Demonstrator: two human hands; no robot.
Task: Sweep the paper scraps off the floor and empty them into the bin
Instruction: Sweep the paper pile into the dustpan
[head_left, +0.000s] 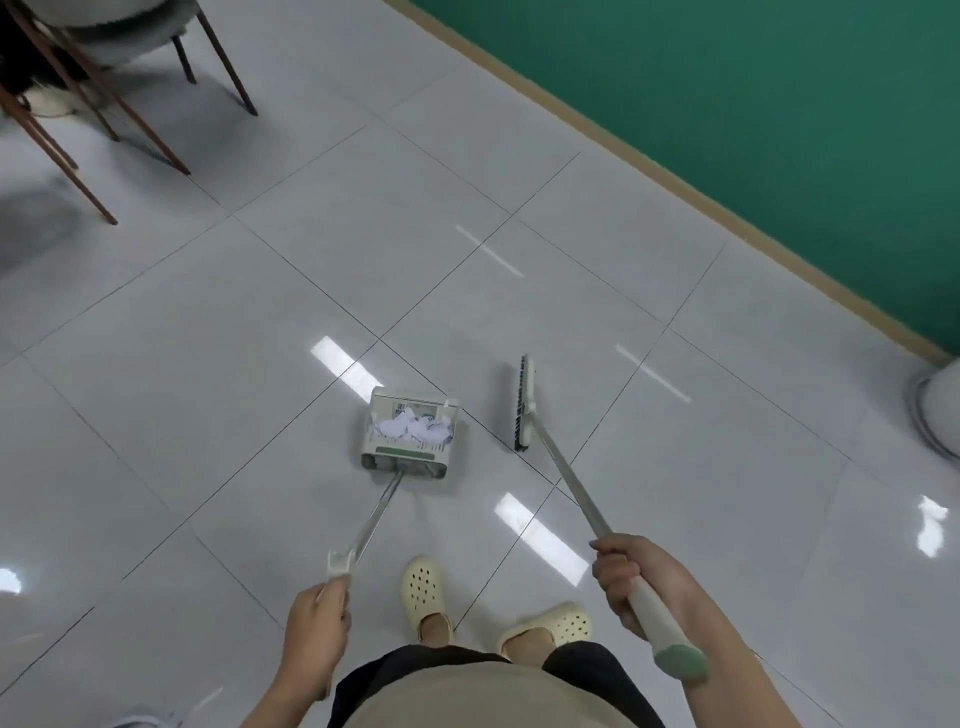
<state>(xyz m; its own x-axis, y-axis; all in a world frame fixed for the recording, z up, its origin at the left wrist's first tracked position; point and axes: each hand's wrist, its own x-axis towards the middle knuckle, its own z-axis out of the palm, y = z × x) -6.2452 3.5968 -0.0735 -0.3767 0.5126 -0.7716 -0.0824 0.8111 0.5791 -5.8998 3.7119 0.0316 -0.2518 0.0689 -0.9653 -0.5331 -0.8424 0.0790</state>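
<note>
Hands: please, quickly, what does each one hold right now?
Left hand: grips the dustpan handle; paper scraps lie in the dustpan.
Right hand: grips the broom handle.

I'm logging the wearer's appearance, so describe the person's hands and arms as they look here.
Both forearms are bare, with no sleeves in view. The left hand and right hand wear no gloves, and I see no rings, watch or bracelet on either.
</note>
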